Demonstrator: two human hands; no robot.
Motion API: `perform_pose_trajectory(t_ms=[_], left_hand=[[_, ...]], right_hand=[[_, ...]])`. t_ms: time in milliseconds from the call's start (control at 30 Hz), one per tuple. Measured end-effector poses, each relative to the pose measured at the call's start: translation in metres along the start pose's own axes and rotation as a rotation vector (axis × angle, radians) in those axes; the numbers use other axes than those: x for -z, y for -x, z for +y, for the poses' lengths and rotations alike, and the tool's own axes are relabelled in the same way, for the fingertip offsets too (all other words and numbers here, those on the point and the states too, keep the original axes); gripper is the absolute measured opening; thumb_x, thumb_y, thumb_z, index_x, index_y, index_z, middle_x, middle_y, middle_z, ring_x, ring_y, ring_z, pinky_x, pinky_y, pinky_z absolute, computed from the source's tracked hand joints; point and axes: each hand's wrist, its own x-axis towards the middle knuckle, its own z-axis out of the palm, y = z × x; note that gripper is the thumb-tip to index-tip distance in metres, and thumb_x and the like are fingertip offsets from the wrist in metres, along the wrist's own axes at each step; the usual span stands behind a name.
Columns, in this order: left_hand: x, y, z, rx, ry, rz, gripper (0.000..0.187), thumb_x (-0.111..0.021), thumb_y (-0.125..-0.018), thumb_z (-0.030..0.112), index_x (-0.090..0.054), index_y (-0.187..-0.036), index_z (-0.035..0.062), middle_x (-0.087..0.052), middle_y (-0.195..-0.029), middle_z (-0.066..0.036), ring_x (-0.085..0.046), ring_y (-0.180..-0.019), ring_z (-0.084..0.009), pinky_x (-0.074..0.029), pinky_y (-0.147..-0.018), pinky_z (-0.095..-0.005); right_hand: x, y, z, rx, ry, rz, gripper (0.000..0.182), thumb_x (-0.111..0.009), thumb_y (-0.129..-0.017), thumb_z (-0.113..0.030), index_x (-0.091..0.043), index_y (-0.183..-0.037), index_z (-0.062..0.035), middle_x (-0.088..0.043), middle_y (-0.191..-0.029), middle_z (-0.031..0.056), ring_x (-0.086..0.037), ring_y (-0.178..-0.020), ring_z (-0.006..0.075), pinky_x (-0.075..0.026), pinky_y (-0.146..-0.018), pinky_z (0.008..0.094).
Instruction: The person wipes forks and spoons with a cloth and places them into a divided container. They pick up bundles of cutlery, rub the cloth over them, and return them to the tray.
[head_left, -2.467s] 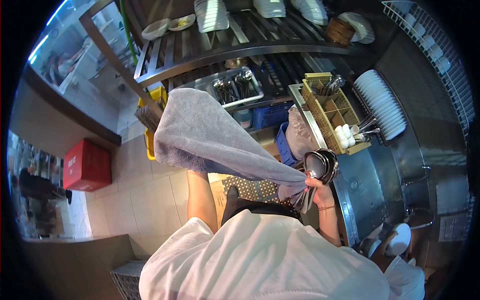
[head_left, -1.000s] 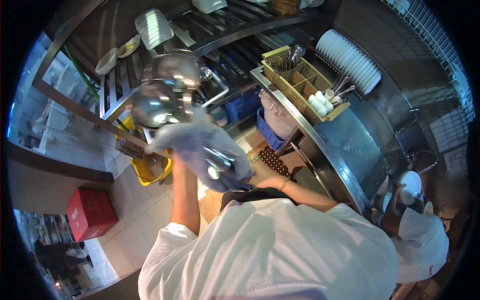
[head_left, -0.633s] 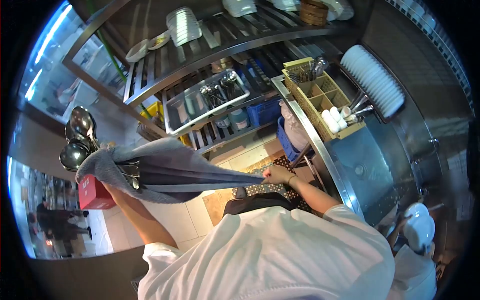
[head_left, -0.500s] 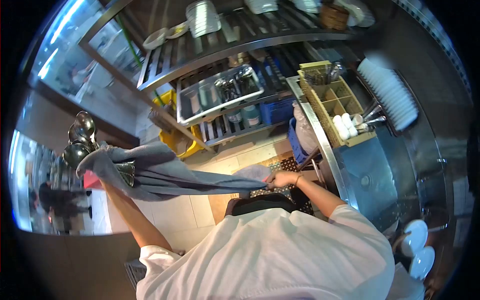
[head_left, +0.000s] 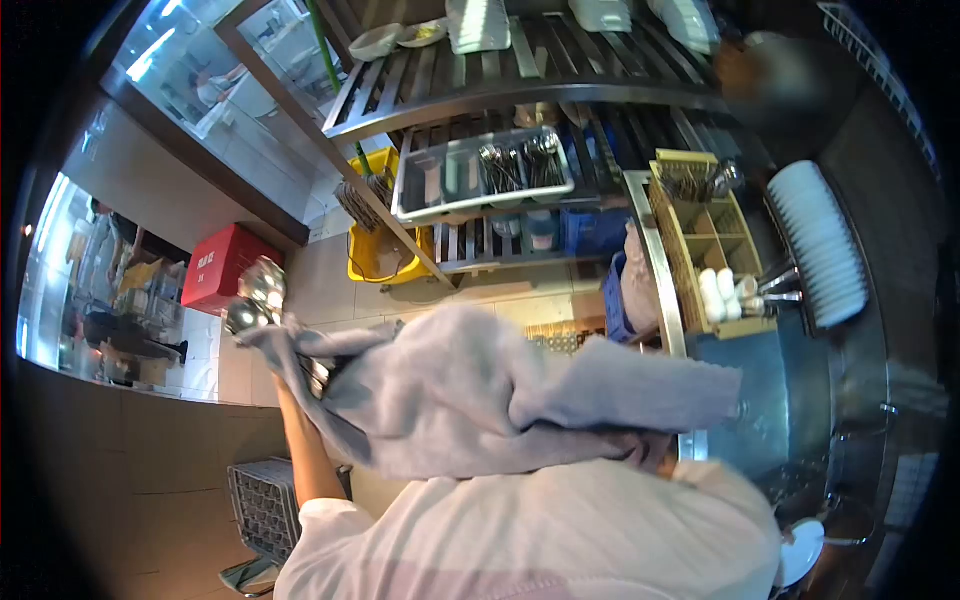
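My left hand (head_left: 280, 382), mostly covered by the cloth, is raised at the left and closed around a bunch of shiny metal spoons (head_left: 258, 296). Their round bowls stick up above the cloth, and a shiny piece shows lower down in its folds. A large grey cloth (head_left: 470, 385) stretches from the left hand across my front to the right, blurred and bunched in its middle. Near my right shoulder, my right hand (head_left: 653, 452) is mostly behind the cloth and gripping it; its fingers are hidden.
Ahead is a slatted metal rack (head_left: 520, 98) with a white tray (head_left: 485, 200) of cutlery. At the right are a yellow divided basket (head_left: 712, 250), a sink (head_left: 750, 390) and stacked white dishes (head_left: 815, 245). A red box (head_left: 228, 268), yellow bucket (head_left: 388, 252) and grey crate (head_left: 265, 505) stand left.
My right hand has moved right and back toward my shoulder. The cloth, stretched narrow before, now billows wide in front of me. The spoons remain in my left hand as the view shifts.
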Motion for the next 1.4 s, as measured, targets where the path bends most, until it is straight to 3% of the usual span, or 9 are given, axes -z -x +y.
perform_pose_trajectory(t_ms=[100, 167, 233, 333, 633, 833, 1033, 1167, 1400], left_hand=[[-0.018, 0.026, -0.041, 0.152, -0.483, -0.008, 0.029, -0.057, -0.086, 0.03, -0.051, -0.099, 0.0053, -0.052, -0.073, -0.002, -0.05, -0.064, -0.0094, -0.046, -0.064, -0.0276], [-0.068, 0.062, 0.003, 0.506, -0.142, -0.156, 0.027, -0.058, -0.086, 0.03, -0.052, -0.097, 0.0056, -0.052, -0.071, -0.002, -0.048, -0.063, -0.01, -0.045, -0.06, -0.0287], [-0.06, 0.051, -0.068, 0.416, -0.121, -0.169, 0.026, -0.057, -0.085, 0.028, -0.054, -0.096, 0.0046, -0.056, -0.074, -0.005, -0.054, -0.067, -0.0136, -0.047, -0.063, -0.0291], [-0.079, 0.033, -0.131, 0.606, 0.569, -0.338, 0.03, -0.059, -0.08, 0.025, -0.055, -0.101, 0.0029, -0.059, -0.085, -0.007, -0.058, -0.077, -0.0161, -0.049, -0.069, -0.0284], [-0.129, -0.076, -0.144, 0.849, 0.347, -1.156, 0.037, -0.06, -0.075, 0.016, -0.053, -0.109, 0.0031, -0.058, -0.099, -0.006, -0.057, -0.088, -0.0156, -0.049, -0.075, -0.0301], [-0.151, -0.128, -0.157, 0.705, 0.136, -0.948, 0.027, -0.063, -0.077, 0.016, -0.06, -0.1, 0.0018, -0.06, -0.096, -0.003, -0.055, -0.087, -0.0135, -0.044, -0.075, -0.0269], [-0.175, -0.189, -0.175, 0.372, 0.092, -1.014, 0.027, -0.06, -0.078, 0.014, -0.057, -0.102, 0.0024, -0.06, -0.095, -0.006, -0.056, -0.082, -0.0145, -0.048, -0.07, -0.031], [-0.168, -0.214, -0.148, 0.72, 0.207, -0.887, 0.038, -0.057, -0.079, 0.015, -0.05, -0.114, 0.002, -0.058, -0.1, -0.007, -0.057, -0.085, -0.0167, -0.049, -0.074, -0.0323], [-0.181, -0.219, -0.17, 0.38, 0.035, -0.698, 0.04, -0.062, -0.074, 0.019, -0.056, -0.11, 0.0018, -0.061, -0.097, -0.005, -0.055, -0.087, -0.0136, -0.046, -0.076, -0.0289]], right_hand=[[0.004, 0.0, 0.04, -0.099, 0.171, 0.216, 0.043, -0.06, -0.078, -0.015, -0.05, -0.114, 0.0065, -0.06, -0.101, 0.0144, -0.06, -0.087, 0.0206, -0.048, -0.078, 0.0319], [0.014, -0.014, 0.045, -0.127, 0.245, 0.265, 0.043, -0.061, -0.078, -0.015, -0.05, -0.114, 0.0064, -0.06, -0.101, 0.0144, -0.06, -0.087, 0.0208, -0.047, -0.078, 0.0319], [0.028, -0.041, 0.047, -0.101, 0.315, 0.307, 0.044, -0.061, -0.077, -0.015, -0.05, -0.114, 0.0063, -0.06, -0.101, 0.0144, -0.059, -0.088, 0.021, -0.047, -0.079, 0.0319], [0.05, -0.088, 0.044, -0.012, 0.397, 0.39, 0.045, -0.062, -0.076, -0.015, -0.05, -0.114, 0.0062, -0.059, -0.102, 0.0144, -0.059, -0.088, 0.0212, -0.047, -0.079, 0.032], [0.086, -0.263, 0.124, 0.123, 0.675, 0.648, 0.049, -0.065, -0.073, -0.015, -0.049, -0.115, 0.0058, -0.059, -0.104, 0.0144, -0.059, -0.09, 0.022, -0.046, -0.081, 0.0321], [0.096, -0.34, 0.144, 0.115, 0.786, 0.768, 0.051, -0.066, -0.071, -0.015, -0.049, -0.115, 0.0055, -0.058, -0.105, 0.0144, -0.058, -0.091, 0.0225, -0.046, -0.082, 0.0322], [0.126, -0.391, 0.109, 0.153, 0.824, 0.775, 0.054, -0.068, -0.069, -0.015, -0.048, -0.115, 0.0052, -0.057, -0.106, 0.0144, -0.058, -0.093, 0.0231, -0.046, -0.083, 0.0323], [0.147, -0.421, 0.092, 0.144, 0.819, 0.665, 0.056, -0.069, -0.068, -0.015, -0.048, -0.116, 0.005, -0.057, -0.107, 0.0144, -0.058, -0.093, 0.0234, -0.045, -0.083, 0.0323], [0.171, -0.457, 0.099, 0.119, 0.738, 0.318, 0.059, -0.071, -0.066, -0.015, -0.047, -0.116, 0.0047, -0.056, -0.108, 0.0144, -0.057, -0.095, 0.024, -0.045, -0.084, 0.0325]])
